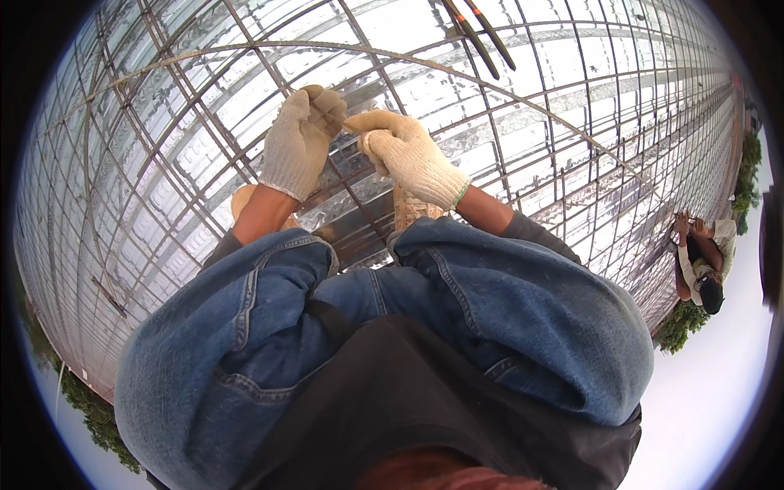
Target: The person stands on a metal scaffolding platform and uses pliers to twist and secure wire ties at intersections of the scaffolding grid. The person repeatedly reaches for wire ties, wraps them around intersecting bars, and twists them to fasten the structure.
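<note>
Both my hands wear cream knitted gloves and meet above a grid of steel reinforcing bars (457, 124). My left hand (298, 143) is turned palm inward, its fingers curled at the tips. Close beside it, my right hand (408, 155) is closed, with its index finger stretched toward the left fingertips. Thin strands, perhaps tie wire, seem to show between the fingertips, but they are too fine to make out. Beyond the hands, a hand tool with two dark handles and orange bands (478, 41) lies on the bars.
Shiny metal decking (367, 65) lies under the bars. A long curved bar (539, 106) crosses over the grid. My tan boot (408, 208) stands below my right hand, between my bent knees. Another person (704, 253) crouches at the far right edge, hands on the bars.
</note>
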The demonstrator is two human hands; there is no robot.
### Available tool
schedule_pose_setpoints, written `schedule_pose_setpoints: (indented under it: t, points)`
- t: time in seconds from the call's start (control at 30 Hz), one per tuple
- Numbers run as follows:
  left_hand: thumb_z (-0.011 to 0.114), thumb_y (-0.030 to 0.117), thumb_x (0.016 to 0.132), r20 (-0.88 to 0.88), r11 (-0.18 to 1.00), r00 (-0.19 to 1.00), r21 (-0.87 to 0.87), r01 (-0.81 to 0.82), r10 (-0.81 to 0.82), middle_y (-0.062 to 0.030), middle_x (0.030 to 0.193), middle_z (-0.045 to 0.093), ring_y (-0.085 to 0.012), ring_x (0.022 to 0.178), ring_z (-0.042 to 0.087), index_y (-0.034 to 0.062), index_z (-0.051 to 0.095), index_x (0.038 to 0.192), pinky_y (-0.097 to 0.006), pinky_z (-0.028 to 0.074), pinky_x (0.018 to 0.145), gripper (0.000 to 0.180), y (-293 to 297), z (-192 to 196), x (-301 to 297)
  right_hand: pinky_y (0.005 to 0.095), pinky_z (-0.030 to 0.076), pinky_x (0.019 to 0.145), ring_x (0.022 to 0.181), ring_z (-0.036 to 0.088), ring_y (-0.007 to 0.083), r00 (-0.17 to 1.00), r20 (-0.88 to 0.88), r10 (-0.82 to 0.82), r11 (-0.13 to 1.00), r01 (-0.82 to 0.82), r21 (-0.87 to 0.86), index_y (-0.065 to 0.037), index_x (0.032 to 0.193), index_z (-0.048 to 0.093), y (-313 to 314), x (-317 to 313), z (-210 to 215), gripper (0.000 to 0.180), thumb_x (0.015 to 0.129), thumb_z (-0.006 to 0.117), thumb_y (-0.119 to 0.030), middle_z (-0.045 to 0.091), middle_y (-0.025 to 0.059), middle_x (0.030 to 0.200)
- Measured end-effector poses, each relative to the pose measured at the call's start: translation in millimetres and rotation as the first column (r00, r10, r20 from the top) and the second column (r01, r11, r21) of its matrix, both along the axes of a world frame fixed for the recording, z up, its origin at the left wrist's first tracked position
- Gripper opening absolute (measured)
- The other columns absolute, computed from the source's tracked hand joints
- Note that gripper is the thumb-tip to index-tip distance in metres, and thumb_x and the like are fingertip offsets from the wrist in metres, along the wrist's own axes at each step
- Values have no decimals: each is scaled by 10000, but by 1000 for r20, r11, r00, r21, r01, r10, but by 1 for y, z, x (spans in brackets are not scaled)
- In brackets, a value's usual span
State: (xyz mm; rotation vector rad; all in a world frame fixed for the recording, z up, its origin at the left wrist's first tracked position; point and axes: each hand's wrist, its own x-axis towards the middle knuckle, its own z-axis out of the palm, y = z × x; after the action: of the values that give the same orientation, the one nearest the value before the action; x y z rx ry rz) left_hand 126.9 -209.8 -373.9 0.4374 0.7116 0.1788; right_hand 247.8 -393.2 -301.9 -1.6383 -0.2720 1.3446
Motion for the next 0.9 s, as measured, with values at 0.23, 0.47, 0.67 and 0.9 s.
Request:
schedule_pose_setpoints:
  t: [0.23,0.47,0.67,0.9]
  points:
    - [632,356,1144,-122,956,982,240,169,-143,-140,1347,758,-258,1262,694,51,690,1380,-445,532,1113,390,-6,24,14,325,570,800,856,680,115,977,205,-53,998,56,-6,-12,1420,747,-2,2,10,433,1045,642,-202,775,80,949]
    - [654,399,1126,-324,835,888,341,432,-327,-146,1375,740,-233,1265,686,26,660,1468,-395,526,1090,505,-18,37,21,216,436,605,700,518,19,952,102,-288,957,289,7,-5,1438,736,-22,19,1,373,1126,665,-198,703,-16,917]
    - [731,251,1068,-327,738,888,501,453,-323,-102,1257,780,-128,1103,709,-11,704,1384,-276,555,980,412,-9,43,21,201,409,522,635,532,31,847,-17,-532,833,519,-192,12,1452,676,-67,20,-11,372,1143,638,-192,683,-9,903]
    - [754,297,1034,-376,547,880,690,474,-288,-63,1158,782,-111,1014,696,9,733,1370,-278,557,898,443,33,45,36,217,468,532,667,565,42,720,-109,-686,723,656,-215,-3,1459,640,-62,18,-32,343,1160,592,-165,676,15,931]
